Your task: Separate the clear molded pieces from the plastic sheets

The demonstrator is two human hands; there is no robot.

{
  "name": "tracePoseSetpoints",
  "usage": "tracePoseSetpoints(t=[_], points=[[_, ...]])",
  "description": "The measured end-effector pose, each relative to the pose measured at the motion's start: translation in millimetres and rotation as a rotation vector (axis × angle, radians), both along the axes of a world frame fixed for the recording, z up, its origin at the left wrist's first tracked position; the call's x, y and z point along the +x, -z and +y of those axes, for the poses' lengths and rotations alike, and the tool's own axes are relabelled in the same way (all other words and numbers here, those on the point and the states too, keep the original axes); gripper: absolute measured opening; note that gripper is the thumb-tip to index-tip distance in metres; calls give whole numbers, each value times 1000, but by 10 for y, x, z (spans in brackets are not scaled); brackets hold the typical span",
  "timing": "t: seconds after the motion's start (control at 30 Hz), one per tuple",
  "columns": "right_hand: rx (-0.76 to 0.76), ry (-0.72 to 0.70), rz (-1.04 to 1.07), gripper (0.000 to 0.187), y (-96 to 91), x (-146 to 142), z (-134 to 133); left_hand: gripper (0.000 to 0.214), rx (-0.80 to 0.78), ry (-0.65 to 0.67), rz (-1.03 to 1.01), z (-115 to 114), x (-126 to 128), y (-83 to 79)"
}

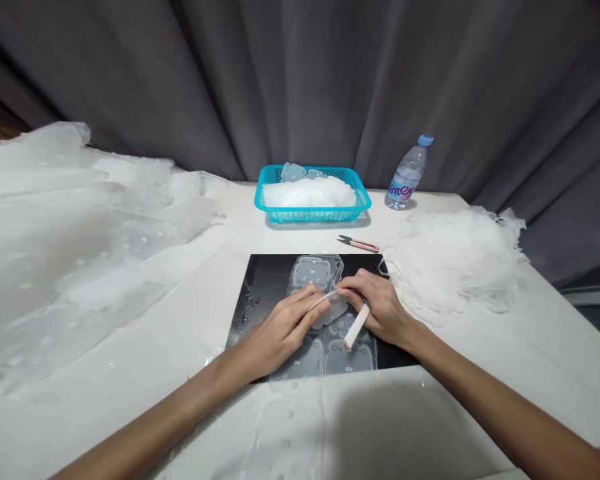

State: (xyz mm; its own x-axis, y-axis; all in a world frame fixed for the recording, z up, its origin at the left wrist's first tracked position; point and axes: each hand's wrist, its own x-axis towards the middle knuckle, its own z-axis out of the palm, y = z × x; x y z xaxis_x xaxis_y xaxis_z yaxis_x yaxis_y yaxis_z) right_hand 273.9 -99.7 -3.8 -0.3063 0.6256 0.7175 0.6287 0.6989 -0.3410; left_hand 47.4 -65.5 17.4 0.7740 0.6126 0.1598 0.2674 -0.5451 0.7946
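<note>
My left hand [296, 321] is closed on the near-left edge of a small translucent plastic piece [334, 311], its fingers bent over it. At the piece's far right edge, my right hand [377, 303] pinches with thumb and fingertips. A flat white stick [356, 328] with a reddish end also sticks out from under the right palm. Both hands are above a black mat [267, 280]. On the mat lies a clear plastic sheet [305, 360] with several rounded rectangular shapes moulded in it. The fingertips hide part of the held piece.
Beyond the mat lie pink-handled thread snips [359, 244]. A blue basket [313, 215] holds a pile of translucent pieces. To its right stands a water bottle [409, 175]. Crumpled clear sheets [80, 240] cover the left; a whitish scrap heap [460, 260] sits right. A grey curtain [300, 80] hangs behind.
</note>
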Motion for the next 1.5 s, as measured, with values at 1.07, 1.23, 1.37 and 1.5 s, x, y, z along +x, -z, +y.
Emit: tracePoseSetpoints(t=[1.07, 1.23, 1.37, 1.5], points=[[-38, -19, 63, 19, -35, -5, 3, 29, -2, -72, -140, 52, -11, 40], [-22, -85, 21, 21, -59, -5, -11, 31, 98, -12, -128, 11, -40, 66], [-15, -72, -46, 25, -55, -3, -9, 35, 107, 16, -136, 25, -45, 61], [29, -73, -69, 26, -38, 9, -4, 36, 116, 23, -129, 41, -51, 63]])
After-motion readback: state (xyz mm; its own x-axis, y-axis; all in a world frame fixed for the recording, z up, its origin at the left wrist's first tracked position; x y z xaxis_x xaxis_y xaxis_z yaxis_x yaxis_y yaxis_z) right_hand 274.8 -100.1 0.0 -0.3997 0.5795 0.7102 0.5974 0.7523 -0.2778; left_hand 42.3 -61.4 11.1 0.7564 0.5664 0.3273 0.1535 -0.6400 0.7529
